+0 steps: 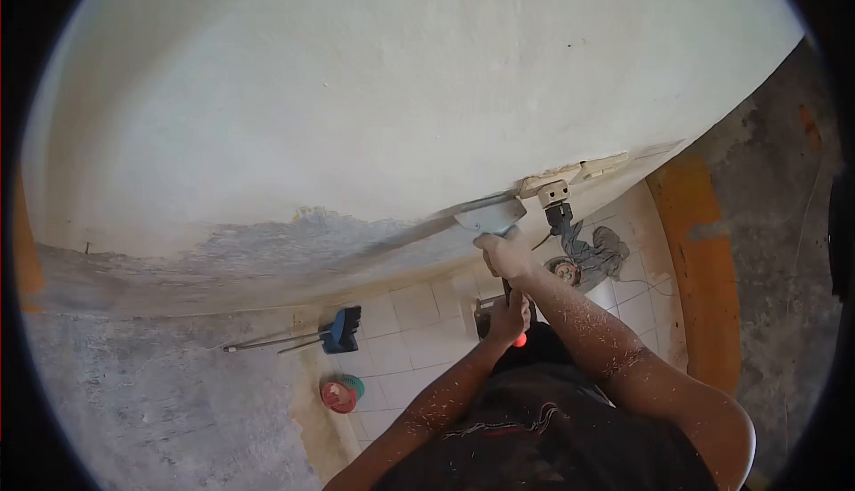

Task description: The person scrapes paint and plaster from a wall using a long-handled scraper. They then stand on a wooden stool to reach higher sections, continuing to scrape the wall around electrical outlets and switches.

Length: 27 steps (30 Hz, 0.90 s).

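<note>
Left hand (pixel 508 322), right hand (pixel 508 256) – fingers (pixel 483 241) gripping scraper (pixel 490 216) | socket (pixel 554 192), plug (pixel 559 216) – just beside | dustpan (pixel 340 331), bucket (pixel 336 396) below

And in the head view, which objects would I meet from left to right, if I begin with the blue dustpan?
Blue dustpan → scraper → white socket adapter → grey cloth → orange strip at the right. The left hand and right hand overlap the scraper, so they are left out.

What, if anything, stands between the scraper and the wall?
Nothing visible: the scraper appears to touch the wall. The socket juts out close by, to the right in view, beside the scraper rather than between.
</note>
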Each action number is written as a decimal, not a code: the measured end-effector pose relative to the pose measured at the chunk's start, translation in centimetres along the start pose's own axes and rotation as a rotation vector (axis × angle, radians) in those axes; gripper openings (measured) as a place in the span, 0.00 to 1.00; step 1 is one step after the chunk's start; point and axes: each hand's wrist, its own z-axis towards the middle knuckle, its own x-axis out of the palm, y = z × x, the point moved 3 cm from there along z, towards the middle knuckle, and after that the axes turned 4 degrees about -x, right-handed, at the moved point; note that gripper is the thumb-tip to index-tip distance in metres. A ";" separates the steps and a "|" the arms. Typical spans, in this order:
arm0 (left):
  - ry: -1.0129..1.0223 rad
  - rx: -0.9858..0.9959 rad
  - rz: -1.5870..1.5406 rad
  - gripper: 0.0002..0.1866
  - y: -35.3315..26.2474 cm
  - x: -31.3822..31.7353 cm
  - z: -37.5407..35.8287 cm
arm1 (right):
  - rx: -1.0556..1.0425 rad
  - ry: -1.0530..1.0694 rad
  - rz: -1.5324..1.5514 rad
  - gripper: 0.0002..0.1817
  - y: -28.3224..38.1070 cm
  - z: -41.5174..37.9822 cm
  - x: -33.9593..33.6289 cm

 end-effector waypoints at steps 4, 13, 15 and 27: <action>-0.065 0.006 0.027 0.26 -1.1 1.6 -0.7 | 0.068 -0.011 -0.040 0.16 -0.6 1.0 -0.8; -0.020 0.000 -0.005 0.25 0.8 -0.3 -1.0 | -0.016 -0.034 0.121 0.13 0.0 -1.1 0.5; -0.114 0.084 0.126 0.26 -2.6 0.0 -0.4 | 0.034 -0.007 0.164 0.12 1.0 -0.5 0.4; -0.245 0.128 0.562 0.23 -2.8 -3.7 -1.0 | 0.164 0.102 0.501 0.09 1.9 -0.1 1.2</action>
